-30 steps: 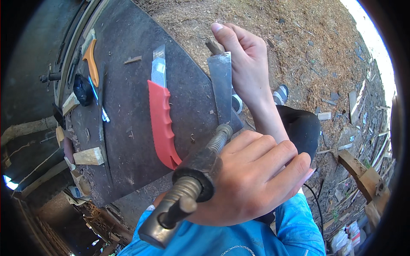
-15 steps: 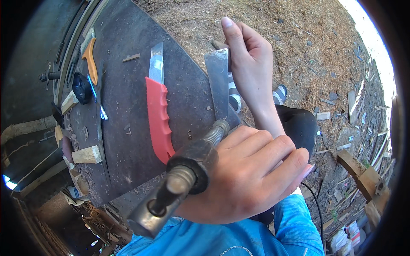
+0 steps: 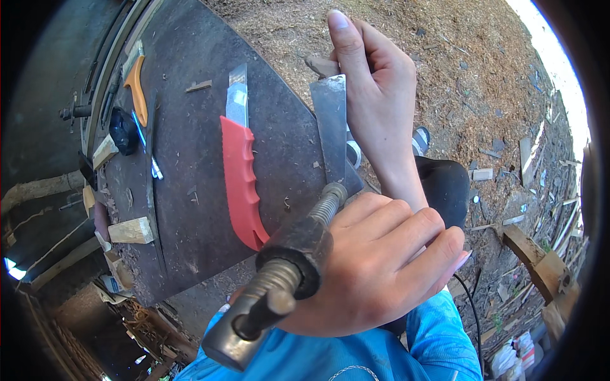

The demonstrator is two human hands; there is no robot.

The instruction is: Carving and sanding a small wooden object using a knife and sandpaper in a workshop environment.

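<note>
A flat steel blade [image 3: 329,130] is under the tip of a screw clamp [image 3: 291,263] at the table's edge. My right hand [image 3: 375,95] is closed on a short grey-brown stick-like piece [image 3: 319,65] at the blade's far end. My left hand [image 3: 378,267] lies beside the clamp body with fingers curled; what they hold, if anything, is hidden. A red-handled knife [image 3: 240,181] with a silvery blade lies left of the steel blade.
On the dark tabletop [image 3: 184,133] are an orange-handled brush [image 3: 138,95], black bundle [image 3: 124,131], pens [image 3: 149,152] and wood offcuts [image 3: 130,231]. Woodchips cover the ground [image 3: 457,51]; a timber piece [image 3: 521,247] lies at the right.
My right hand has moved upward along with the grey-brown piece. My left hand and the clamp shifted slightly in view and returned; little else differs.
</note>
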